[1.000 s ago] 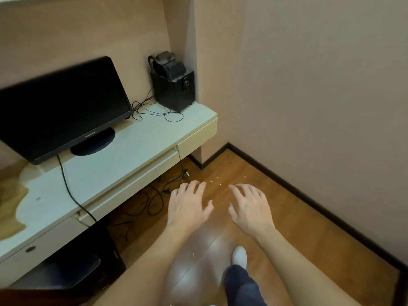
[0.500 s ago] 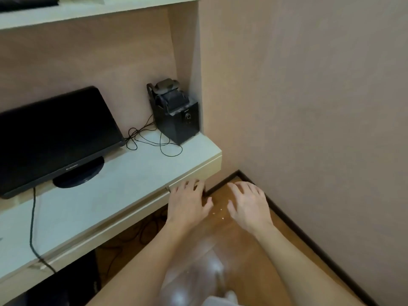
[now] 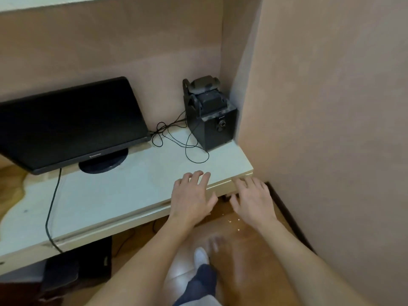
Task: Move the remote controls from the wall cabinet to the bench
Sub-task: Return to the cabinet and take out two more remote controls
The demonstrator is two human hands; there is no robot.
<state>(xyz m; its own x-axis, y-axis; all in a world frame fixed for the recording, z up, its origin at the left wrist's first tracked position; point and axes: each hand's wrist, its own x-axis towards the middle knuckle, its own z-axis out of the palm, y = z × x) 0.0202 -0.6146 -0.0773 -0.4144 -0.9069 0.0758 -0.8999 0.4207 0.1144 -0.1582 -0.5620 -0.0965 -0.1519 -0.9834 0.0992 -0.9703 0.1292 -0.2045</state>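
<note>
My left hand [image 3: 192, 195] is held out flat with spread fingers over the front right part of the white bench [image 3: 123, 195]. My right hand [image 3: 254, 197] is stretched out beside it, just off the bench's right corner, fingers apart. Both hands hold nothing. A white shelf edge [image 3: 55, 3] of the wall cabinet runs along the top left. No remote control shows in this view.
A black monitor [image 3: 68, 122] stands on the bench at the left, its cable hanging over the front edge. A black speaker box [image 3: 214, 127] with dark gear on top sits in the back right corner, thin wires beside it. A wall [image 3: 331, 129] closes the right side.
The view has risen and moved closer to the bench. Both hands have come up from over the wooden floor to the bench's front edge. The upper shelf edge has come into view.
</note>
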